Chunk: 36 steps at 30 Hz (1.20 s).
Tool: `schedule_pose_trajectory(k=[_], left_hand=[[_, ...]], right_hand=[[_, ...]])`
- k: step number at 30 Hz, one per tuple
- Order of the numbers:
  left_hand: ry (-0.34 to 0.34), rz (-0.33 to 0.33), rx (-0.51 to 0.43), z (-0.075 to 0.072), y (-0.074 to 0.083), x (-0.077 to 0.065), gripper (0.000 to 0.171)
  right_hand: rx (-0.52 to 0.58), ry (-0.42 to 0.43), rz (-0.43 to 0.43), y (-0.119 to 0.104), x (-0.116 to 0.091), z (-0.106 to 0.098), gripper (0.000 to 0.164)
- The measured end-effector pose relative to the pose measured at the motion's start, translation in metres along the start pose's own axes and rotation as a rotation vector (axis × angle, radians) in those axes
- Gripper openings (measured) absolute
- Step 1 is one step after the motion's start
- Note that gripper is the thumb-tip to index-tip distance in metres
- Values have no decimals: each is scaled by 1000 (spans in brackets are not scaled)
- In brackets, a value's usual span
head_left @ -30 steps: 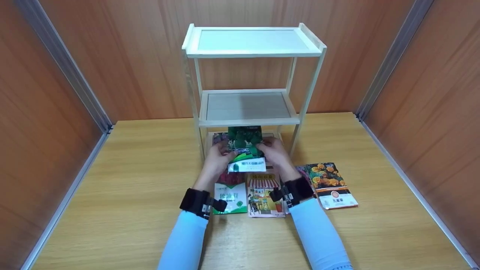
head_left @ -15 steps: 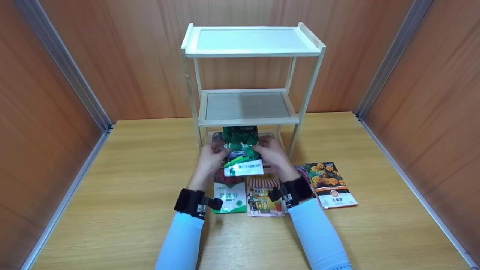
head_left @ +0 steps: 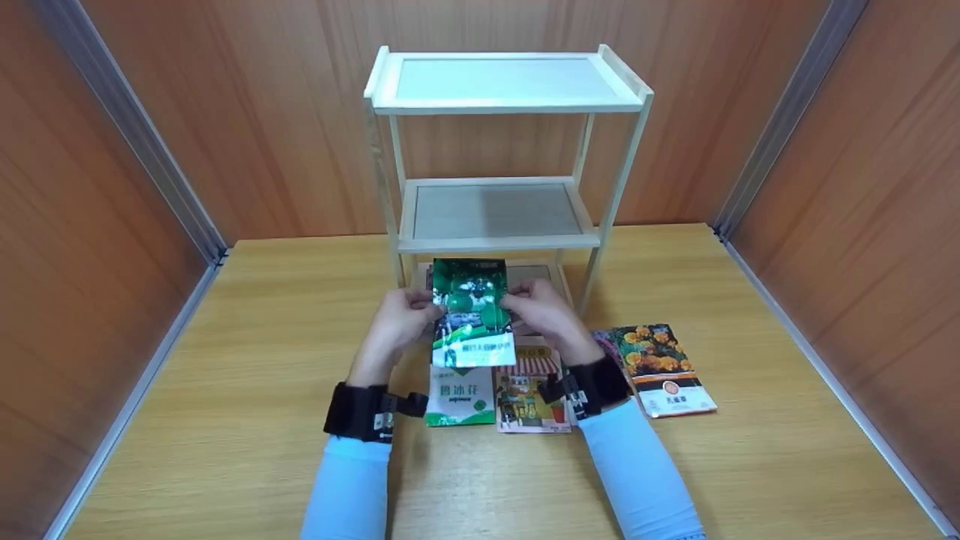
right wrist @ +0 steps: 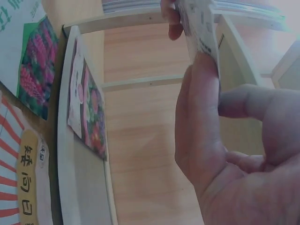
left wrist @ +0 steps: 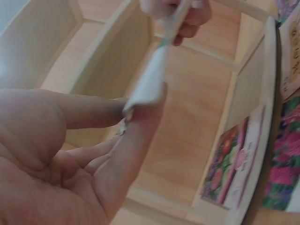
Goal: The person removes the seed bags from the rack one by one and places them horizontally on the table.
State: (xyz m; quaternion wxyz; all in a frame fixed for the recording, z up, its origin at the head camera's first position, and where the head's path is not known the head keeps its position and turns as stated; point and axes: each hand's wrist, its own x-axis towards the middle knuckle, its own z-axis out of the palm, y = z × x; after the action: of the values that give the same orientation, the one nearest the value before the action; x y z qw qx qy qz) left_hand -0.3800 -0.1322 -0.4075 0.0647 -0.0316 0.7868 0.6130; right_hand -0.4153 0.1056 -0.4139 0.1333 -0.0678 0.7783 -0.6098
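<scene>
A green seed packet (head_left: 472, 315) with a white lower band is held up just in front of the rack's lower level. My left hand (head_left: 396, 322) pinches its left edge between thumb and fingers. On the opposite edge, my right hand (head_left: 551, 315) pinches it likewise. Edge-on, the packet appears in both wrist views. Behind and below it, a flower seed packet (left wrist: 229, 161) lies on the bottom shelf (right wrist: 84, 173). Directly in front of the rack on the table are a white-and-green packet (head_left: 461, 397) and a packet with a striped awning (head_left: 532, 397).
The pale wooden three-tier rack (head_left: 499, 244) stands near the back wall. To the right lies a packet with orange flowers (head_left: 664, 367), partly over a purple one (head_left: 606, 343). Wood-grain panels (head_left: 97, 225) enclose the table at the sides and back.
Both hands have drawn the green packet left and toward me, out from under the middle shelf's front edge. The left hand has moved farther left than the right hand. The table packets stay put.
</scene>
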Motion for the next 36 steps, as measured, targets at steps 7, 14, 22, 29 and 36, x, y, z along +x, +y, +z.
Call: schedule_pose_trajectory(k=[7,14,22,29,36], left_hand=[[-32,-8,21,-13,6,-14,28],[-77,-7,72,-31,13,-23,27],[-68,-55,79,-59,7,-36,30],[-53,-72,83,-70,3,-41,29],[-27,-71,108,-82,0,-47,30]], right_hand=[[-14,-47,-10,-3,-5,5,25],[3,-82,-8,-8,-12,15,22],[40,-139,-11,-13,-16,42,20],[14,-133,-28,-10,-19,54,20],[33,-136,-46,-7,-19,66,25]])
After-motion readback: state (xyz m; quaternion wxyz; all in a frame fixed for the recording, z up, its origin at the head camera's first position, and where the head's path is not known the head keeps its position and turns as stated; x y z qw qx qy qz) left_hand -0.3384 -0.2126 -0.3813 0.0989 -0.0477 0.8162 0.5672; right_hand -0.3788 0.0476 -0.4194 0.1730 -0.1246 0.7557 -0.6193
